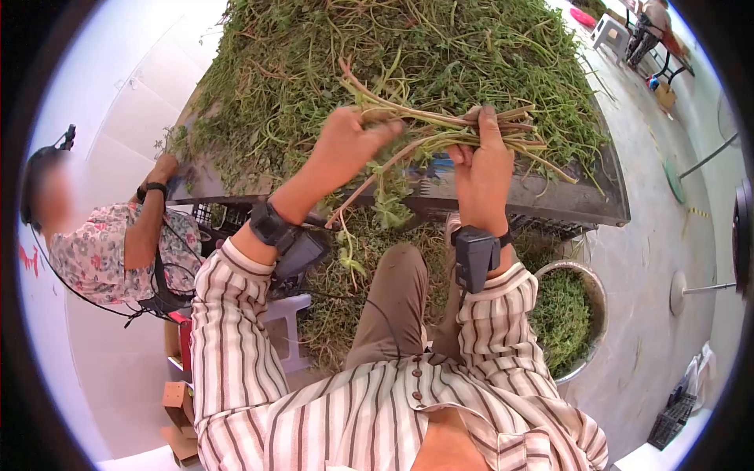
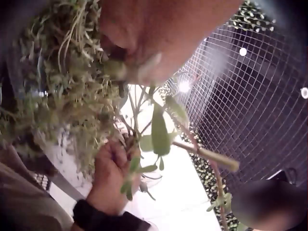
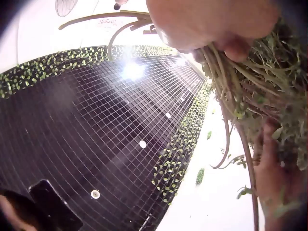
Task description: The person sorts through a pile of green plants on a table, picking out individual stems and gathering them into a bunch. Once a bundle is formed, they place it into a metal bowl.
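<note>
My right hand (image 1: 483, 165) grips a small bunch of long green-brown stems (image 1: 514, 129) over the near edge of the heap, thumb on top. Their cut ends stick out to the right, and the leafy ends trail left and down. Close by on the left is my left hand (image 1: 342, 149), its fingers curled and their tips blurred among the stems; I cannot tell whether they pinch one. One reddish stem (image 1: 361, 196) slants down past this hand, with leaves hanging below. In the left wrist view, green leaves (image 2: 160, 130) hang under the left hand (image 2: 154, 38).
A large heap of leafy stems (image 1: 393, 55) covers the dark table (image 1: 605, 184). More greens lie beneath it, and a round tub (image 1: 601, 302) of greens stands at my right. Another person (image 1: 118, 235) sits at the left. A white stool (image 1: 290, 322) is beside my leg.
</note>
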The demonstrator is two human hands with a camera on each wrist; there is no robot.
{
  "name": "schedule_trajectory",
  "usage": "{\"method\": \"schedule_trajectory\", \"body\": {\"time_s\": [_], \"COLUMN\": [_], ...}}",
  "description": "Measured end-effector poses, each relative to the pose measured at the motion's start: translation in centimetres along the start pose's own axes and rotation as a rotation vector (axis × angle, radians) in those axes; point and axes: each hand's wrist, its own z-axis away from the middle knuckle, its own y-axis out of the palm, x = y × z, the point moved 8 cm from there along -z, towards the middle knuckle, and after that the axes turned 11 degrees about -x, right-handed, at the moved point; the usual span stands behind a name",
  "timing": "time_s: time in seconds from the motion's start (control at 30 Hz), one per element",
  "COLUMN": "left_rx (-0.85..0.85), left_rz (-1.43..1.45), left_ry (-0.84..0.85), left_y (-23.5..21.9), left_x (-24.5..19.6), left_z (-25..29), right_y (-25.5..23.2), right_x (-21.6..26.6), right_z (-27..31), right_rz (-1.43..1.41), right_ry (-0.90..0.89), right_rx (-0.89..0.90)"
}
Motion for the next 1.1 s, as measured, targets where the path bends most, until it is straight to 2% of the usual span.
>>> {"method": "schedule_trajectory", "body": {"time_s": [0.07,0.1,0.13,0.23,0.27,0.33,0.43,0.57,0.63,0.67,0.73,0.77,0.8,0.87,0.9,0.97,1.0,1.07,1.1], "left_rx": [-0.173,-0.238,-0.233,-0.328,-0.329,-0.266,-0.179,-0.204,-0.159,-0.157,-0.207,-0.358,-0.355,-0.552,-0.539,-0.326,-0.334,-0.147,-0.15], "left_rz": [-0.217,-0.178,-0.184,-0.034,-0.037,0.291,0.407,0.397,0.321,0.322,0.116,0.239,0.237,0.333,0.327,0.352,0.352,0.313,0.314], "left_ry": [0.001,0.005,0.007,-0.116,-0.111,-0.285,-0.369,-0.321,-0.091,-0.095,-0.208,-0.264,-0.265,-0.345,-0.345,-0.325,-0.325,-0.161,-0.163], "left_y": [-3.0,-4.2,-5.0,-7.2,-7.3,-6.0,-4.0,-2.9,-2.9,-3.2,-4.6,-6.0,-7.0,-10.5,-10.5,-9.0,-8.5,-5.1,-4.4], "left_x": [0.8,2.4,4.1,7.2,6.4,5.1,4.4,3.6,3.0,3.4,5.2,4.9,5.7,7.4,7.4,6.6,6.1,3.5,2.7], "left_z": [-0.4,-0.6,-0.4,0.2,0.3,0.7,0.4,-0.1,-0.9,-1.1,-1.1,-0.6,-0.5,-0.4,-0.4,0.4,0.9,1.3,1.6], "right_y": [-0.4,-0.8,-1.2,-1.1,-1.1,-1.0,-0.8,-0.4,-0.4,-0.4,-0.5,-1.1,-1.8,-1.8,-1.7,-1.4,-1.1,-1.0,-1.1], "right_x": [0.6,1.0,1.1,1.1,0.9,0.5,0.1,-0.1,-0.2,-0.2,-0.2,0.2,0.6,1.3,1.4,1.0,0.7,0.2,0.1], "right_z": [-0.2,-0.5,-0.9,-1.5,-1.3,-1.0,-0.8,-0.7,-0.8,-0.9,-1.1,-1.5,-1.7,-1.9,-1.8,-1.3,-1.2,-1.2,-1.2], "right_rz": [-0.019,-0.04,-0.047,-0.062,-0.048,-0.027,-0.042,-0.018,-0.024,-0.025,-0.026,-0.016,-0.009,-0.034,-0.046,-0.048,-0.048,-0.053,-0.06], "right_ry": [-0.016,-0.034,-0.033,-0.05,-0.033,-0.015,0.004,-0.013,-0.011,-0.006,0.0,-0.022,-0.044,-0.047,-0.039,-0.015,0.007,0.008,0.005], "right_rx": [-0.033,-0.064,-0.068,0.022,-0.012,-0.042,-0.02,0.035,0.048,0.053,0.055,-0.016,-0.088,-0.073,-0.053,-0.056,-0.051,-0.04,-0.037]}}
